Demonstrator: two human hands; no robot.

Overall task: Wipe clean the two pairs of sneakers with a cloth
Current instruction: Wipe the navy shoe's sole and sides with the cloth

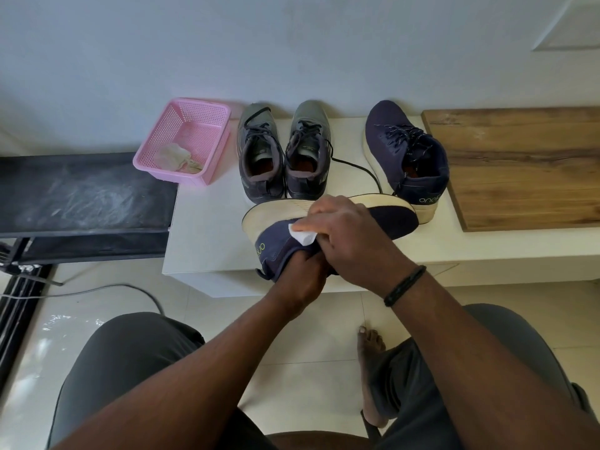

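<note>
Left hand (300, 274) grips navy sneaker (324, 227) | right hand (344, 235) pinches cloth (303, 237) | basket (185, 144) beside

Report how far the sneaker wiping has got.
Nothing can be confirmed as finished. In hand: the left hand holds a navy sneaker on its side while the right hand presses a white cloth against it. Left on the bench: its navy mate and the grey pair, apparently waiting.

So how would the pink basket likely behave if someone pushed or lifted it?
The pink basket looks like thin perforated plastic holding only a crumpled rag, so it is probably light and would slide easily. One corner overhangs the white ledge, so a leftward push might tip it off.
</note>
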